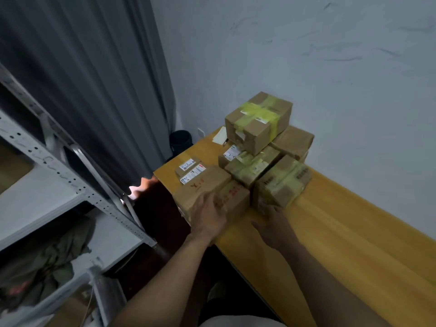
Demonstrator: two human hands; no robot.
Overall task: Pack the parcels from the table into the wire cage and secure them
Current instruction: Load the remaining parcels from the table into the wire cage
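Several brown cardboard parcels are heaped at the far end of the yellow wooden table [342,232]. The nearest parcel [205,185] bears a white label and red handwriting; my left hand [208,214] lies on its near face with the fingers spread over the top edge. My right hand [271,223] reaches to the near bottom corner of a tape-wrapped parcel [283,182] beside it; its fingertips are hidden. A parcel with yellow-green tape [258,121] sits on top of the heap. No wire cage shows in the head view.
A white metal shelving rack [77,185] stands to the left with a bundle of green cloth [52,256] on a lower shelf. A grey curtain [94,79] hangs behind it. A small flat parcel [187,166] and a paper slip [220,135] lie on the table. The wall runs along the right.
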